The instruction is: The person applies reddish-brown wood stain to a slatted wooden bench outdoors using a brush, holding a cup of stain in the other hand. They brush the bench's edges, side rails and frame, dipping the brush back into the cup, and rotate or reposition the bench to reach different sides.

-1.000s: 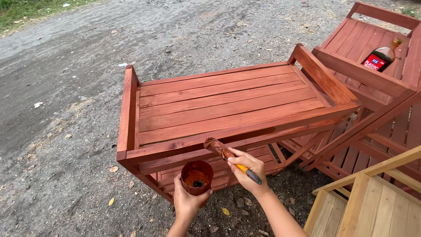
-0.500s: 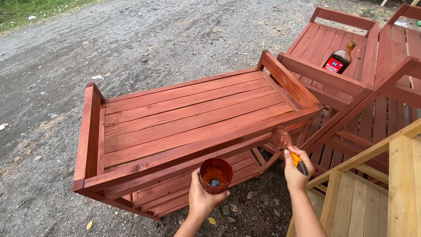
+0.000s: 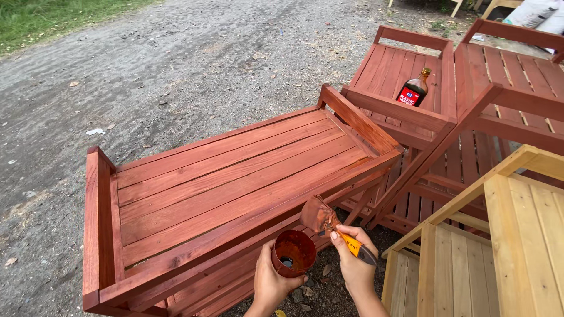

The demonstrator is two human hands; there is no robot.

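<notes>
We look down on the gravel ground (image 3: 176, 64), and across it lies the big stained bench (image 3: 235, 176), its slats red-brown and its front rail running just above our hands. Behind it stand more stained pieces (image 3: 470, 105), one carrying a dark bottle (image 3: 415, 88); at lower right sits bare pale woodwork (image 3: 505, 246), unstained.

Down to the small things now. Our left hand (image 3: 273, 285) is clenched round the cup (image 3: 292, 252), coated inside with red stain, held just under the rail. Our right hand (image 3: 352, 264) grips the brush (image 3: 326, 222) by its yellow handle, the loaded bristles poised just above the cup and close to the rail.

To do this well, we judge it best to wipe the excess on the cup's lip, keep the cup under the bristles to catch drips, and lay long strokes along the grain of the rail, working stain into the gaps between slats. The pale woodwork is near: watch for splashes.
</notes>
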